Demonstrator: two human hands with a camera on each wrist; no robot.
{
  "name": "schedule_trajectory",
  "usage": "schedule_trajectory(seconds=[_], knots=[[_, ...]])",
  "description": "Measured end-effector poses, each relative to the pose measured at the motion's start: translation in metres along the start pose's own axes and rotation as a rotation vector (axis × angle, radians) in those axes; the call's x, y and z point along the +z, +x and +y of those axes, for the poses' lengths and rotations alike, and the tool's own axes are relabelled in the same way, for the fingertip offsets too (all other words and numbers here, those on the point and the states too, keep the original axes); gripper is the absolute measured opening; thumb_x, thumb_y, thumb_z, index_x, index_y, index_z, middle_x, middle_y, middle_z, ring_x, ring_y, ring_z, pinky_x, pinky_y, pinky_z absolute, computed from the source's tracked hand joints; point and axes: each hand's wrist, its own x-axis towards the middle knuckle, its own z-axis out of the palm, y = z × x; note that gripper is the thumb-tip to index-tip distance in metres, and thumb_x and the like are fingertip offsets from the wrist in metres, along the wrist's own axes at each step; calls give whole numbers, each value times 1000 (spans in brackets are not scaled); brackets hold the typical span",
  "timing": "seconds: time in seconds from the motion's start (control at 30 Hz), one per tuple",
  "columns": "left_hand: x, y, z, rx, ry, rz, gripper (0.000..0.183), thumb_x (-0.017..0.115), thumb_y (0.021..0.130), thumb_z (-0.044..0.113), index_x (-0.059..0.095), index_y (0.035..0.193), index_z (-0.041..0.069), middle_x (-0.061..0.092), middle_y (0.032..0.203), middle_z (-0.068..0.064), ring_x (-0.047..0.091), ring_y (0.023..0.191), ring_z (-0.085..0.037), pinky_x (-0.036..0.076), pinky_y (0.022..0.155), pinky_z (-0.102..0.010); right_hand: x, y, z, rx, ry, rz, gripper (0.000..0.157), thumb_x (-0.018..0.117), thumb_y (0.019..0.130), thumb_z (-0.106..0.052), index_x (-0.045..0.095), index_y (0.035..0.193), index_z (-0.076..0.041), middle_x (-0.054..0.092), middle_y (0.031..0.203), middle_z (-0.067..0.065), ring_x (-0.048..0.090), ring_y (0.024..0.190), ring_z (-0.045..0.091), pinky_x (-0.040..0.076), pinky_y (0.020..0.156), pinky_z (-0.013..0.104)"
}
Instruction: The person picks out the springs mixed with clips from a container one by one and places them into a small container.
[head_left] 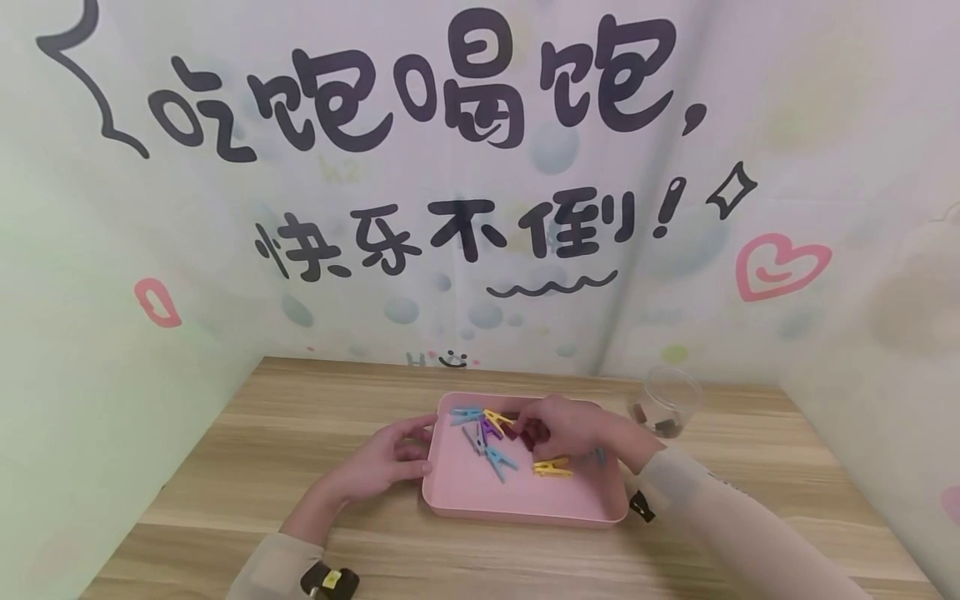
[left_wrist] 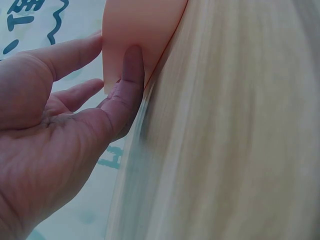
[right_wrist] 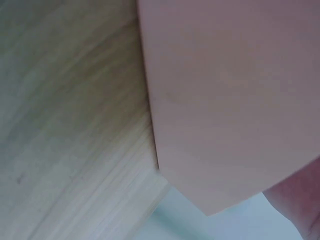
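A pink tray [head_left: 525, 498] lies on the wooden table. My left hand [head_left: 386, 457] touches the outside of its left wall with loosely bent fingers; in the left wrist view a finger [left_wrist: 133, 70] presses on the wall. Bent over the tray's far side, my right hand [head_left: 564, 427] pinches a dark red clothespin [head_left: 528, 438], partly covered by the fingers. Around it lie a yellow clothespin [head_left: 497, 419], a purple clothespin [head_left: 491, 429], a grey clothespin [head_left: 474, 438] and several blue clothespins [head_left: 500, 462]. Another yellow clothespin [head_left: 552, 468] sits below the right hand.
A clear plastic cup [head_left: 678, 385] with dark pieces inside stands right of the tray, behind the right forearm. A printed cloth [head_left: 450, 325] hangs along the table's back edge. One black device [head_left: 330, 581] is on the left wrist; a small black object [head_left: 642, 506] shows beside the right wrist.
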Motion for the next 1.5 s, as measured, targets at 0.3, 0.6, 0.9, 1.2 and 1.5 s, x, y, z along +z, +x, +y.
schedule_trajectory(seconds=[0.3, 0.6, 0.9, 1.2, 1.5], knots=[[-1, 1, -2, -9, 1, 4, 72, 69, 102, 2, 30, 162, -8, 53, 144, -30, 63, 126, -43, 60, 98, -34, -8, -9, -1, -44, 68, 21, 33, 84, 88, -16, 74, 119, -22, 68, 97, -3, 62, 85, 14, 52, 70, 27], [-1, 1, -1, -6, -10, -5, 72, 68, 102, 1, 29, 162, -9, 52, 144, -30, 63, 126, -44, 60, 97, -34, -19, -24, 4, -89, 154, 52, 32, 87, 89, -23, 73, 117, -17, 68, 98, -5, 63, 85, 14, 55, 72, 30], [0, 0, 0, 5, -11, -9, 72, 69, 102, 1, 30, 161, -10, 53, 142, -30, 63, 125, -44, 61, 97, -34, -27, -37, 20, -111, 154, 108, 30, 86, 91, -22, 73, 116, -13, 69, 95, -9, 63, 84, 13, 55, 72, 30], [0, 0, 0, 4, -31, -5, 73, 69, 101, -1, 28, 161, -11, 52, 143, -33, 62, 126, -46, 61, 96, -34, -40, -58, 26, -108, 151, 166, 28, 75, 90, -4, 72, 116, -13, 67, 93, -5, 60, 80, 14, 52, 66, 27], [0, 0, 2, 15, -40, -2, 72, 69, 101, -2, 29, 160, -12, 52, 143, -33, 62, 126, -47, 61, 95, -33, -51, -78, 33, -73, 172, 222, 28, 78, 93, -9, 71, 119, -19, 67, 95, -6, 62, 86, 16, 52, 68, 29]])
